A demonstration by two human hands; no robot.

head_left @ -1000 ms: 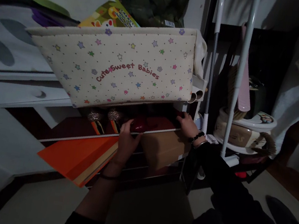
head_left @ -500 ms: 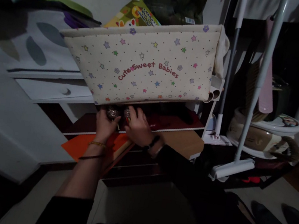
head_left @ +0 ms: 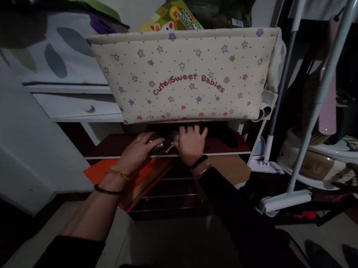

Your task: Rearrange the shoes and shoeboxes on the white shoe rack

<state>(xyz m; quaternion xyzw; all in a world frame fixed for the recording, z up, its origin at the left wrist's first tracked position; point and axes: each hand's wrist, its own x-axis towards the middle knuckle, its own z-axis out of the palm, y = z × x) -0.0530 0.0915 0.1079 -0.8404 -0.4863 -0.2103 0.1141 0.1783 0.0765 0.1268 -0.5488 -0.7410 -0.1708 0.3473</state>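
Note:
Both my hands reach onto the dark red shelf (head_left: 231, 145) under the fabric bin. My left hand (head_left: 136, 151) curls round a glittery, rounded shoe (head_left: 157, 144) at the shelf's front edge. Just right of it, my right hand (head_left: 191, 144) has its fingers bent down over a second glittery shoe (head_left: 175, 137), mostly hidden by the hand and shadow. Below the left hand, an orange sheet or folder (head_left: 105, 171) slants out from a lower level.
A star-patterned fabric bin (head_left: 181, 75) overhangs the shelf, with a picture book (head_left: 172, 15) sticking out. A brown cardboard box (head_left: 229, 169) lies below. On the right stand a lint-roller mop (head_left: 290, 201), a flat mop (head_left: 265, 166) and a lidded pot (head_left: 323, 163). Slippers (head_left: 325, 261) lie on the floor.
My hands and the shoes have shifted right and a little apart. My right hand now lies flatter over its shoe, further in. The whole view has shifted slightly.

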